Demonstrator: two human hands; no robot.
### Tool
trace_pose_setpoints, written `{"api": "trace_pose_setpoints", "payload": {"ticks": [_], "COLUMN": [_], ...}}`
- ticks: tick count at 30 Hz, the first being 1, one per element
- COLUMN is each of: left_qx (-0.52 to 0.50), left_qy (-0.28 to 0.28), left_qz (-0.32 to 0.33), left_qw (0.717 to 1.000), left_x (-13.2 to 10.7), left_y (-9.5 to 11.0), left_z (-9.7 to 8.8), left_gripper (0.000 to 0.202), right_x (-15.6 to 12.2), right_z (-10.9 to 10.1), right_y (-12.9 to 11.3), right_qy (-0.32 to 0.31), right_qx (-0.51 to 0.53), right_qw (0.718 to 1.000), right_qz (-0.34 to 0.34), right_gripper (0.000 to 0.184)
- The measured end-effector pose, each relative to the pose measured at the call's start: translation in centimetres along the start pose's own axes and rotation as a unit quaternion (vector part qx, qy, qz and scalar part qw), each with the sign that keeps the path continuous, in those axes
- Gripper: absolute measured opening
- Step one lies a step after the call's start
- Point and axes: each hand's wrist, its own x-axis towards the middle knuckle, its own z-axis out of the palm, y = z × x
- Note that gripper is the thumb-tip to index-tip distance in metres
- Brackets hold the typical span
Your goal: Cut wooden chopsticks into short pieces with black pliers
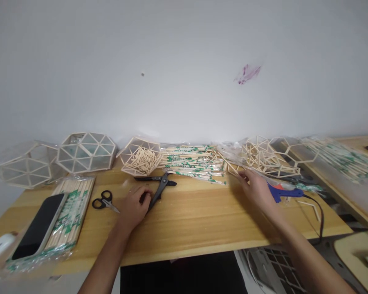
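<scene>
My left hand (136,204) rests on the table with its fingers curled in. Whatever they may hold is hidden. Close beside it lies a black cutter tool (161,190), its handles spread. Small black-handled scissors (104,201) are on the hand's other side. Toward the back right, my right hand (256,188) has its fingertips closed on thin wooden sticks (231,166), which look joined at an angle. Just behind that hand sits a heap of open stick frames (260,157). A blue glue gun (283,192) with a cable lies to its right.
A bowl-like stick frame (138,143) holds short stick pieces (143,160). Wrapped chopsticks (191,161) lie along the wall. Two lattice domes (87,153) stand back left. A phone (39,224) rests on a chopstick pack (72,212). More wrapped chopsticks (340,157) lie far right.
</scene>
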Motion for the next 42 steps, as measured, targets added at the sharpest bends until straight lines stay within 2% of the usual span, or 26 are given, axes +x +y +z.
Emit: {"api": "trace_pose_setpoints", "payload": {"ticks": [3,6,9,12,14,18,20,23,28,33,37,42], "left_qx": [0.0,0.006,0.005,0.0,-0.001,-0.003,-0.003,0.001,0.008,0.028,0.033,0.044], "left_qy": [-0.005,0.001,0.006,-0.011,-0.024,-0.057,-0.08,-0.087,-0.065,-0.044,-0.036,-0.026], "left_qz": [-0.007,-0.007,0.002,0.024,0.042,0.055,0.056,0.056,0.054,0.039,0.012,-0.023], "left_qw": [1.0,1.0,1.0,1.0,0.999,0.997,0.995,0.995,0.996,0.998,0.999,0.998], "left_x": [0.0,0.0,-0.2,-0.4,-0.5,-0.5,-0.5,-0.5,-0.6,-0.6,-0.5,-0.2], "left_y": [-0.1,-0.2,-0.2,0.2,0.7,1.6,1.8,1.9,1.5,1.1,1.0,0.8], "left_z": [0.0,0.0,0.0,-0.2,-0.4,-0.9,-1.0,-1.1,-0.9,-0.8,-0.7,-0.7], "left_gripper": [0.018,0.018,0.017,0.015,0.015,0.019,0.023,0.021,0.021,0.022,0.024,0.025], "right_x": [0.0,0.6,1.2,1.1,0.6,-0.3,0.0,1.5,3.5,2.9,2.5,2.5], "right_z": [0.2,0.4,0.3,0.3,1.0,3.7,5.1,6.1,6.5,8.1,8.7,8.1], "right_y": [0.9,0.7,-0.2,-1.9,-3.8,-8.4,-10.3,-11.6,-11.5,-10.9,-10.4,-9.3], "right_qy": [-0.036,-0.074,-0.06,0.006,0.023,-0.054,-0.107,-0.135,-0.111,-0.055,-0.052,-0.059], "right_qx": [-0.029,-0.063,-0.11,-0.177,-0.173,-0.07,-0.066,-0.093,-0.107,-0.03,0.047,0.093], "right_qw": [0.998,0.993,0.989,0.983,0.985,0.986,0.98,0.978,0.979,0.984,0.979,0.977], "right_qz": [0.033,0.066,0.076,0.038,-0.013,-0.141,-0.153,-0.13,-0.135,-0.169,-0.193,-0.182], "right_gripper": [0.02,0.021,0.023,0.024,0.024,0.023,0.024,0.026,0.024,0.023,0.02,0.019]}}
